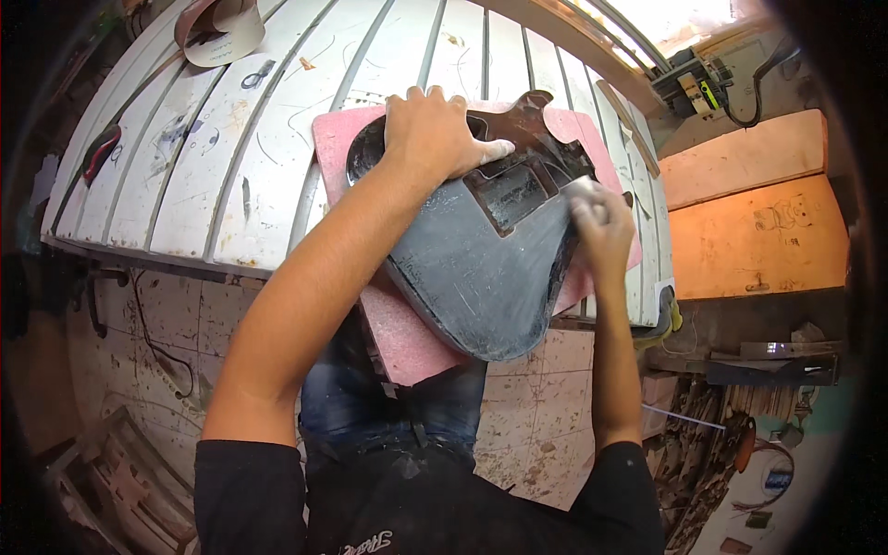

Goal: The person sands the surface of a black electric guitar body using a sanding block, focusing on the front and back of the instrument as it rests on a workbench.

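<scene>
A dark electric guitar body lies flat, its grey face scuffed and dusted pale, with a rectangular cavity in its middle. Under it is a pink foam sheet, jutting out on several sides. My left hand grips the far left part of the body, fingers bent over it and the thumb, whitened with dust, beside the cavities. At the body's right edge my right hand is closed and partly smeared by motion. Something small and pale shows at its fingertips, too blurred to name.
The white slatted table carries the foam. On it lie a cap-like beige object at the far left and a red-and-black handled tool near the left edge. An orange cabinet stands to the right, above stacked wood pieces.
</scene>
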{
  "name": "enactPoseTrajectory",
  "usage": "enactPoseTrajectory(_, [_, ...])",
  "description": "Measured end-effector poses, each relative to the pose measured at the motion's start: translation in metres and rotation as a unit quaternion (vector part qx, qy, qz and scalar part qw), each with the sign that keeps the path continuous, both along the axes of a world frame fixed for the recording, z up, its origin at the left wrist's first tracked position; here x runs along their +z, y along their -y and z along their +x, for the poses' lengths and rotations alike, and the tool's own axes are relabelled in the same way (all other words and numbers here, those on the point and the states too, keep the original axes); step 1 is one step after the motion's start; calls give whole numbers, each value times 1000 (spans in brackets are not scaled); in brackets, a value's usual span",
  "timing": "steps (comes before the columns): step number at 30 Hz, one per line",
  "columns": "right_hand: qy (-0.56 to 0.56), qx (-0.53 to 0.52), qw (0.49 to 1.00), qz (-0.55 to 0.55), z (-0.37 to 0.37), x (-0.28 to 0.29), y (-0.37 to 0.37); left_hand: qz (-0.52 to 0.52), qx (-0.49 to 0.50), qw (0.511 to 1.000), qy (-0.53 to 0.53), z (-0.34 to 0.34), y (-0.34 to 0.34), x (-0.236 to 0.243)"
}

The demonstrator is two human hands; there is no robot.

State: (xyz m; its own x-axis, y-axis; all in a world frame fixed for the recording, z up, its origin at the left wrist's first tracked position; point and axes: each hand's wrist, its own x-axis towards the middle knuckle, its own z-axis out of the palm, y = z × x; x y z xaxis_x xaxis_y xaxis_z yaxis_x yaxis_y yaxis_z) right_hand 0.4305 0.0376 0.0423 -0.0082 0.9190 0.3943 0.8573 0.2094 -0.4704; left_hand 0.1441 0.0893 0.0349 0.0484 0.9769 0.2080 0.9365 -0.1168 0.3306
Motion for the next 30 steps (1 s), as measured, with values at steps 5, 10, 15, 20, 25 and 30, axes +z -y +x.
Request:
enactPoseTrajectory(5, [39,203,974,94,-50,-12,51,-48,17,999,-16,-2,1,6])
enactPoseTrajectory(10, [12,73,995,73,-18,-8,10,10,7,1000,4,-2,0,-2])
enactPoseTrajectory(15, [42,87,991,97,-27,-15,21,19,10,1000,-2,0,-1,-2])
enactPoseTrajectory(20, [21,57,998,26,-14,-10,13,-3,10,1000,-9,-7,2,-1])
enactPoseTrajectory(25, [-56,-151,987,24,42,-2,-28,2,-1,1000,-11,2,-1,3])
enactPoseTrajectory(30, [39,23,992,116,-6,-19,-1,-12,5,999,-30,-6,1,4])
